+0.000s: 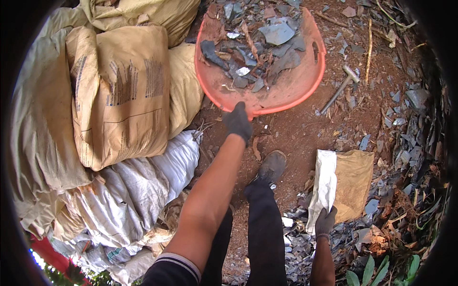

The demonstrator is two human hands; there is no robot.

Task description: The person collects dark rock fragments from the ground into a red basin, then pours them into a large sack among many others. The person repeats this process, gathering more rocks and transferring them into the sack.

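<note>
My left hand [237, 123], in a dark glove, is closed over the near rim of an orange-red plastic basin [292, 101]. The far part of the basin looks cut away or broken, and flat grey shards [277, 34] with bits of twig and bark lie in it. At the lower right, my gloved right hand [325, 222] grips the near edge of a sack [355, 183], tan with a white fold along its left side. Its fingers are partly hidden against the sack, which looks flat and lies over the broken shards.
Filled tan sacks [129, 90] and white sacks [129, 190] are piled along the left. A hammer [342, 88] lies on the reddish soil right of the basin. Grey shards [410, 152] and dry leaves cover the right bank. My shoe [273, 166] stands below the basin.
</note>
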